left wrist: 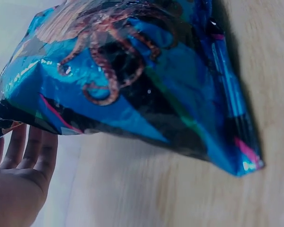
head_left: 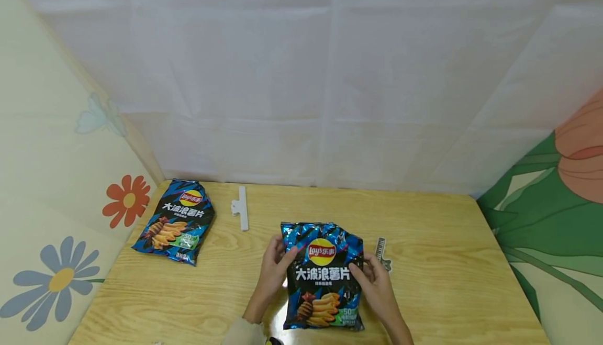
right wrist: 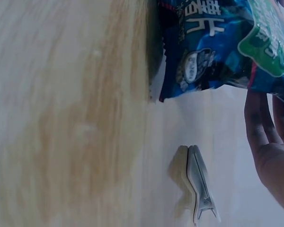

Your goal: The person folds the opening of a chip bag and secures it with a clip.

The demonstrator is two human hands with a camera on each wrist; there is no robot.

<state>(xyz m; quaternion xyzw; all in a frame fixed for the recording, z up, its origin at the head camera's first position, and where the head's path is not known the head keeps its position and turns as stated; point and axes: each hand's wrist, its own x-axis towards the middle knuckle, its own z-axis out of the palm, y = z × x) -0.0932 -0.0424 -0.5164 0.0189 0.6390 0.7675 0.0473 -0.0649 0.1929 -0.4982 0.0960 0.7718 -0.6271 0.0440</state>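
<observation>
Between both hands (head_left: pixel 325 277), a sealed chip bag (head_left: pixel 324 277).

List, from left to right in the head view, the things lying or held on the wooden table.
Chip bag lying flat → white bag clip → left hand → held chip bag → right hand; the patterned clip near the right hand overlaps it, so it is left out.

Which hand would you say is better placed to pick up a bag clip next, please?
Probably the right hand: the patterned clip lies just beyond its fingers, beside the chip bag both hands hold. The left hand is nearer the white clip, but that one lies farther off across the table.
</observation>
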